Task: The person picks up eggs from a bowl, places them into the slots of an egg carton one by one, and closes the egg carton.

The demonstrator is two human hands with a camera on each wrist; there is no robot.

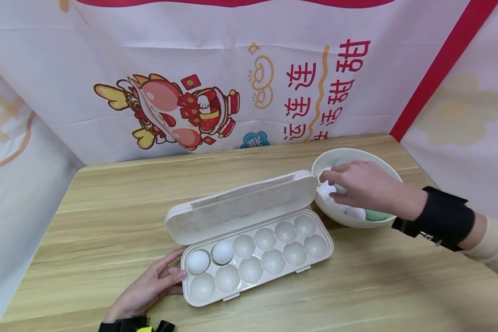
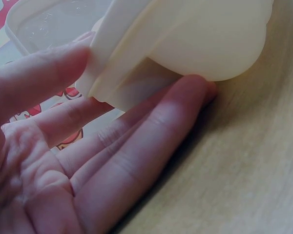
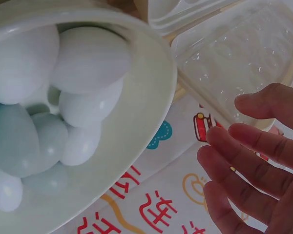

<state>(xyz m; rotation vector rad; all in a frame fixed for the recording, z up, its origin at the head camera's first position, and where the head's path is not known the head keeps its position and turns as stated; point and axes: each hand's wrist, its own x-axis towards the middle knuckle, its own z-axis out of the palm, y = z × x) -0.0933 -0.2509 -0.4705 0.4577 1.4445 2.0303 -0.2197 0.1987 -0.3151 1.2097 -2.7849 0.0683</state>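
Observation:
A white plastic egg box (image 1: 251,270) lies with its clear lid (image 1: 240,207) tilted back. Two white eggs, a left one (image 1: 198,262) and a right one (image 1: 222,252), sit in its back row. My left hand (image 1: 151,283) grips the box's left end, thumb at the rim and fingers underneath, as the left wrist view shows. Over the pale bowl (image 1: 336,217) hovers my right hand (image 1: 358,184), fingers spread and bent, holding nothing. In the right wrist view several white eggs (image 3: 90,58) and a pale green-blue egg (image 3: 12,141) fill the bowl.
Everything stands on a wooden table (image 1: 120,207). A white cloth (image 1: 232,55) with red characters and a cartoon figure hangs behind it. The bowl is close to the lid's right end and the table's right edge.

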